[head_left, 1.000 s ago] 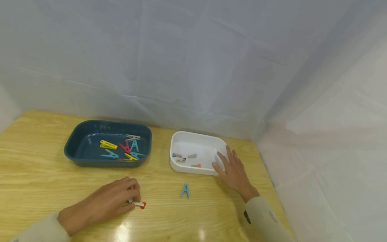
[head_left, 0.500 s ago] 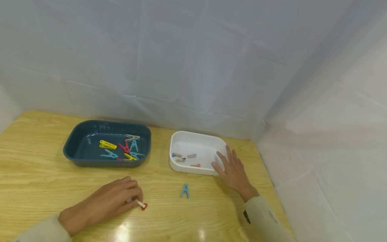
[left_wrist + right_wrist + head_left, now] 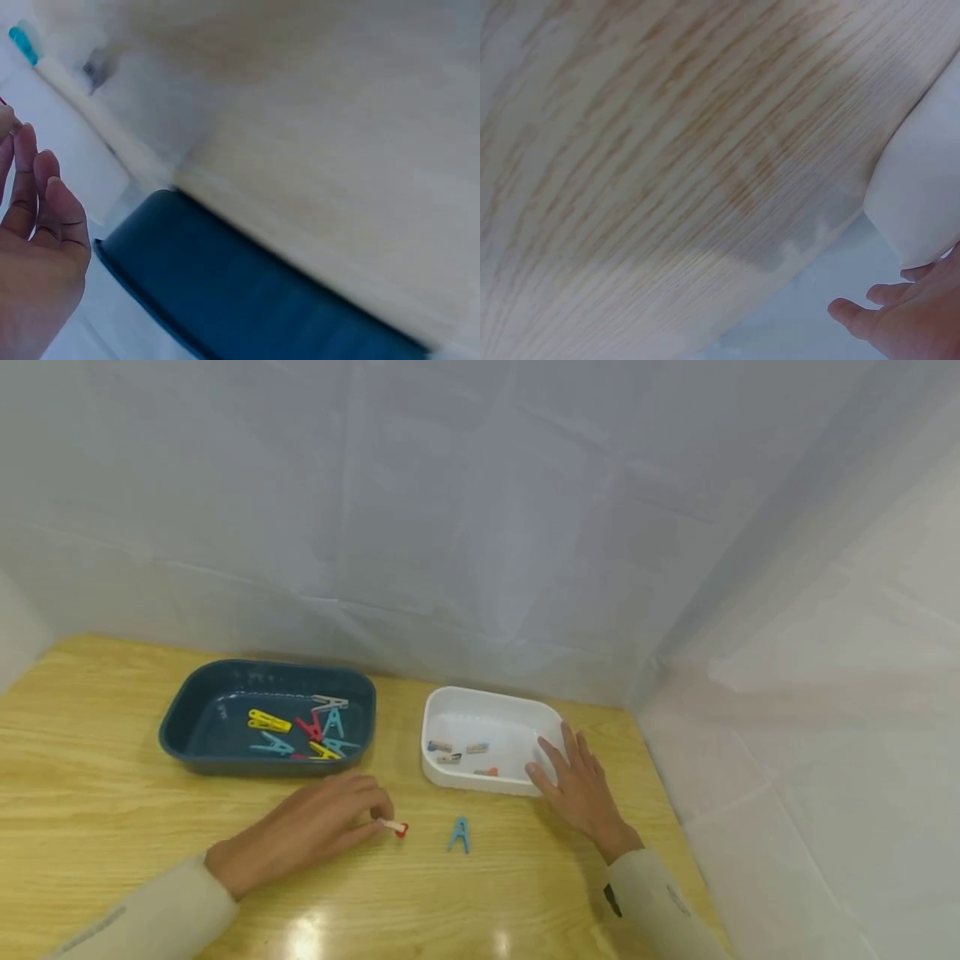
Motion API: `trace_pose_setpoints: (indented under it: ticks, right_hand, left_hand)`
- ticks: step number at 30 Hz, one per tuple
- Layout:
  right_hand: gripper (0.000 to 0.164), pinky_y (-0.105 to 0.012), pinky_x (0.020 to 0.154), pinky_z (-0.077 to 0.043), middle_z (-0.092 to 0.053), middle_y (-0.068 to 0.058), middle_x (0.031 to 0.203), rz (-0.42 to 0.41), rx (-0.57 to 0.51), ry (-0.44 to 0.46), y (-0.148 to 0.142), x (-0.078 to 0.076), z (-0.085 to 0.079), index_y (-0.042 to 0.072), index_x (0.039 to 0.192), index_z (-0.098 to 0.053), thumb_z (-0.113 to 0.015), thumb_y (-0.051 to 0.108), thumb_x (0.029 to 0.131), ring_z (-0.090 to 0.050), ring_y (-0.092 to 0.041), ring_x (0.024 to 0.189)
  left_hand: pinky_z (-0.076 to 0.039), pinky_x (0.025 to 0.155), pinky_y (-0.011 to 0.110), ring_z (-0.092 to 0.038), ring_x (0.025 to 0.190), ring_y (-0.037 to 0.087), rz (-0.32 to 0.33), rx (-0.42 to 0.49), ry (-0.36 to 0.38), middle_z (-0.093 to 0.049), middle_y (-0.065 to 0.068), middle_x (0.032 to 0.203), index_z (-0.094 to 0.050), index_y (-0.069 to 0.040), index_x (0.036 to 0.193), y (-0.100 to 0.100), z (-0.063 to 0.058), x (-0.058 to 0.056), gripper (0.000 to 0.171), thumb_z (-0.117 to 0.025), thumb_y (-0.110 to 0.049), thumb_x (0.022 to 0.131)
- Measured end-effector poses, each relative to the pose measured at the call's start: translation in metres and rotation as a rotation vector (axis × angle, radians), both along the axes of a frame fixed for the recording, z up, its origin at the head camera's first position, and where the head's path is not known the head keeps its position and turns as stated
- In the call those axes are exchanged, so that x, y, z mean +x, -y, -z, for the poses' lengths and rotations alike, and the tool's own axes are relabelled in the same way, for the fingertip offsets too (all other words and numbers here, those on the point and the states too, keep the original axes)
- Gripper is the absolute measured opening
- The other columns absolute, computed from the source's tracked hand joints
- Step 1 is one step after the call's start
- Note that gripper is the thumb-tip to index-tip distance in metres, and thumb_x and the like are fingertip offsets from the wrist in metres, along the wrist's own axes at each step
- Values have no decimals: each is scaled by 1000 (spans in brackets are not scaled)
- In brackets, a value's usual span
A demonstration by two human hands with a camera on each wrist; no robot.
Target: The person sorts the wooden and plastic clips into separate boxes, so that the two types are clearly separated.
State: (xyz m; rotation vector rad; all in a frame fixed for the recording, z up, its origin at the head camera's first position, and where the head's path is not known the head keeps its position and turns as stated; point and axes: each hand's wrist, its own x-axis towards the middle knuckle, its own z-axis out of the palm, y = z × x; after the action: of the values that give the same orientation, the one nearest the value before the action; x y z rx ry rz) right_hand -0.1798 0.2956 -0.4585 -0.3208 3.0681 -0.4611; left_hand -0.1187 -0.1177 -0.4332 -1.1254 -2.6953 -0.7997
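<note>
My left hand (image 3: 311, 827) pinches a small wooden clothespin (image 3: 392, 825) with a red tip, held over the table in front of the gap between two bins. In the left wrist view most of this pin is cut off by the frame edge. Just to its right a blue plastic clothespin (image 3: 460, 834) lies on the table. My right hand (image 3: 583, 793) rests with spread fingers on the right end of the white bin (image 3: 480, 782). Several small wooden clothespins (image 3: 477, 748) with coloured tips lie in that bin.
A dark blue bin (image 3: 262, 767) at the left holds several plastic clothespins (image 3: 269, 721) in yellow, red, light blue and grey. Both bins stand near the back of the wooden table (image 3: 90, 760), before a pale sheet (image 3: 450, 527). Another sheet hangs at the right.
My left hand has moved right and farther from me, carrying the red-tipped clothespin closer to the blue one and the white bin. My right hand has stayed in place.
</note>
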Motion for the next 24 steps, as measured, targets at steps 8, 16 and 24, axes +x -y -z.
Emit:
trace_pose_setpoints:
  ticks: [8, 16, 24]
  right_hand:
    - [71, -76, 131, -17, -3, -16, 185, 4, -12, 10, 0, 0, -1, 17, 170, -42, -47, 60, 112, -4, -47, 170]
    - [71, -76, 131, -19, -6, -16, 185, 8, 3, -5, 0, 0, 0, 17, 169, -43, -48, 59, 112, -7, -48, 170]
    - [70, -78, 129, -22, -8, -18, 184, 12, 17, -18, 0, -1, 1, 17, 168, -45, -48, 59, 112, -10, -50, 169]
  left_hand:
    - [-60, 94, 39, -67, 99, 11, -15, 11, -28, -75, -12, 103, -79, -24, 104, -42, -16, -34, 5, -81, -22, 101]
    - [-58, 81, 35, -65, 90, 14, -25, 8, -50, -75, -7, 98, -80, -19, 103, -88, -29, -66, 4, -80, -22, 101]
    - [-58, 79, 39, -67, 88, 20, -98, -37, -75, -76, -2, 91, -79, -16, 99, -122, -32, -85, 6, -77, -21, 102]
